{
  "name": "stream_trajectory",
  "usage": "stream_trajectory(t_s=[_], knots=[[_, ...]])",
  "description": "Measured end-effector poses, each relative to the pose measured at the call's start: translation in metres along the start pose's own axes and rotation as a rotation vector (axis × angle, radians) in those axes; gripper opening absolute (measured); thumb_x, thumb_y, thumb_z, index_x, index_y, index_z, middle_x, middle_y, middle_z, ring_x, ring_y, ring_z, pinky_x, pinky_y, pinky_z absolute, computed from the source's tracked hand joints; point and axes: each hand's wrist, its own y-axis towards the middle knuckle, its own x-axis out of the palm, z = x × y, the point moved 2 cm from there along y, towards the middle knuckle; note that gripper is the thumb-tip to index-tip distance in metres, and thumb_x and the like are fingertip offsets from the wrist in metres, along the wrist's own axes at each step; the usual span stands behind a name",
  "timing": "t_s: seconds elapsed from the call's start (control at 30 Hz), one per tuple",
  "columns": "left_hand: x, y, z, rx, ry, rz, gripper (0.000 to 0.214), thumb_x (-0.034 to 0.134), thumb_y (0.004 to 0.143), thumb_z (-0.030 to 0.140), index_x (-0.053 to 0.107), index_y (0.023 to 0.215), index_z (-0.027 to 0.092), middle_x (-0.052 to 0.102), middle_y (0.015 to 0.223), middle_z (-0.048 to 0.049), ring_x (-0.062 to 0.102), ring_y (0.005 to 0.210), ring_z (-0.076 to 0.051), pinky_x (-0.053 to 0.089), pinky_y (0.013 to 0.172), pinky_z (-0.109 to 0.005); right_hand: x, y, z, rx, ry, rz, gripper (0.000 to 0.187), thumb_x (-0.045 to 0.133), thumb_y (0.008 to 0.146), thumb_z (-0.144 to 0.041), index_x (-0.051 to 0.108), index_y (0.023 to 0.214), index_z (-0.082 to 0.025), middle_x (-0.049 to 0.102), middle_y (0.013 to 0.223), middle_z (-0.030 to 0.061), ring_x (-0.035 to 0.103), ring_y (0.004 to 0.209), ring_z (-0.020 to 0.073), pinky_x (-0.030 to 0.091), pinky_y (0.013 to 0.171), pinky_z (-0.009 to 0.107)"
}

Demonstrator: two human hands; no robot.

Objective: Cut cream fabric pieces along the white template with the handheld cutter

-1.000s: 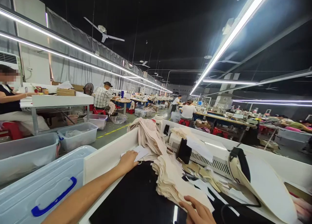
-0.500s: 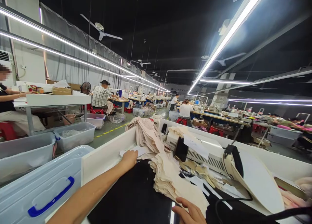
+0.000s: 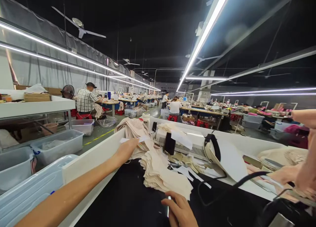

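Note:
My left hand (image 3: 126, 149) reaches across the black work surface (image 3: 128, 194) and pinches a small white paper slip (image 3: 140, 139) at the foot of a heap of beige fabric (image 3: 134, 128). My right hand (image 3: 179, 211) sits at the bottom edge, fingers curled against the near end of a fanned stack of cream fabric pieces (image 3: 161, 174). Behind the stack a white machine (image 3: 184, 144) carries a black phone-like object (image 3: 170, 143) and loose paper.
A white table wall (image 3: 91, 159) borders the surface on the left, with clear plastic bins (image 3: 56, 144) beyond it. A curved cream piece with a black strap (image 3: 222, 156) and a black cable (image 3: 237, 181) lie at right. Other workers sit at distant tables.
The view has swung to the right. My left hand has lifted the white slip slightly off the pile. My right hand has slid left along the cream stack.

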Motion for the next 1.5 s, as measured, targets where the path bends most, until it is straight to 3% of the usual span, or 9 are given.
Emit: stream_trajectory(t_s=[0.1, 0.27, 0.4, 0.57, 0.83, 1.0, 1.13, 1.27, 1.5], knots=[[0.012, 0.020, 0.044, 0.216, 0.057, 0.001, 0.043, 0.052, 0.104, 0.008, 0.055, 0.147, 0.017, 0.057, 0.150, -0.0150, 0.053, 0.141, -0.027, 0.044, 0.118, -0.047, 0.002, -0.001, -0.002, 0.022, 0.000, -0.003, 0.047, 0.044, 0.082, 0.001, 0.071, 0.108, -0.027, 0.074, 0.117, 0.0083, 0.072, 0.110, 0.0222, 0.059, 0.092, 0.033], [0.066, 0.029, 0.123, 0.479, 0.146, -0.108, 0.034, 0.055, 0.104, 0.009, 0.061, 0.137, 0.012, 0.063, 0.143, -0.0186, 0.057, 0.138, -0.027, 0.044, 0.117, -0.042, 0.002, -0.007, -0.002, 0.063, -0.037, -0.014, 0.048, 0.042, 0.085, 0.000, 0.070, 0.115, -0.025, 0.073, 0.120, 0.0084, 0.070, 0.113, 0.0205, 0.057, 0.096, 0.032], [0.102, 0.017, 0.144, 0.528, 0.221, -0.208, 0.021, 0.060, 0.103, 0.012, 0.067, 0.122, 0.007, 0.070, 0.127, -0.0188, 0.065, 0.126, -0.030, 0.051, 0.108, -0.045, 0.001, -0.012, 0.005, 0.139, -0.116, -0.015, 0.052, 0.042, 0.084, 0.001, 0.071, 0.119, -0.024, 0.074, 0.124, 0.0090, 0.070, 0.116, 0.0222, 0.057, 0.100, 0.034], [0.119, 0.000, 0.132, 0.513, 0.265, -0.310, 0.016, 0.066, 0.103, 0.024, 0.068, 0.114, 0.013, 0.071, 0.114, -0.0078, 0.070, 0.105, -0.023, 0.058, 0.094, -0.044, 0.014, -0.006, 0.014, 0.273, -0.260, -0.003, 0.056, 0.040, 0.086, -0.003, 0.066, 0.135, -0.014, 0.071, 0.136, 0.0148, 0.067, 0.126, 0.0292, 0.055, 0.106, 0.044], [0.124, -0.007, 0.131, 0.502, 0.212, -0.355, 0.025, 0.064, 0.102, 0.017, 0.066, 0.126, 0.010, 0.070, 0.124, -0.0145, 0.068, 0.116, -0.028, 0.054, 0.102, -0.047, 0.052, 0.018, 0.022, 0.333, -0.418, -0.012, 0.061, 0.038, 0.084, 0.003, 0.063, 0.138, -0.009, 0.066, 0.144, 0.0172, 0.063, 0.133, 0.0301, 0.051, 0.111, 0.046], [0.113, -0.011, 0.135, 0.518, 0.124, -0.383, 0.042, 0.067, 0.095, 0.013, 0.060, 0.135, 0.003, 0.065, 0.135, -0.0247, 0.063, 0.126, -0.034, 0.046, 0.111, -0.048, 0.060, 0.009, 0.038, 0.271, -0.439, 0.008, 0.052, 0.037, 0.089, -0.002, 0.064, 0.133, -0.007, 0.070, 0.135, 0.0206, 0.069, 0.125, 0.0315, 0.054, 0.106, 0.047], [0.088, -0.019, 0.126, 0.563, 0.019, -0.386, 0.046, 0.063, 0.095, 0.015, 0.057, 0.141, 0.013, 0.053, 0.155, -0.0105, 0.044, 0.147, -0.025, 0.027, 0.127, -0.038, 0.062, 0.001, 0.056, 0.185, -0.402, 0.031, 0.042, 0.039, 0.094, -0.012, 0.064, 0.128, -0.009, 0.074, 0.128, 0.0214, 0.072, 0.118, 0.0325, 0.057, 0.100, 0.047], [0.054, -0.031, 0.084, 0.387, -0.015, -0.336, 0.037, 0.055, 0.096, 0.008, 0.063, 0.131, 0.019, 0.064, 0.140, -0.0052, 0.055, 0.134, -0.016, 0.038, 0.117, -0.024, 0.066, -0.002, 0.064, 0.145, -0.405, 0.071, 0.040, 0.038, 0.095, -0.013, 0.063, 0.126, -0.013, 0.074, 0.127, 0.0200, 0.074, 0.114, 0.0329, 0.059, 0.096, 0.048], [0.026, -0.057, -0.018, -0.082, 0.060, -0.297, 0.024, 0.064, 0.105, 0.032, 0.066, 0.122, 0.017, 0.066, 0.125, -0.0095, 0.067, 0.108, -0.024, 0.057, 0.095, -0.045, 0.067, -0.005, 0.074, 0.113, -0.429, 0.077, 0.037, 0.043, 0.096, -0.017, 0.062, 0.128, -0.016, 0.075, 0.127, 0.0167, 0.075, 0.112, 0.0310, 0.061, 0.091, 0.043]])
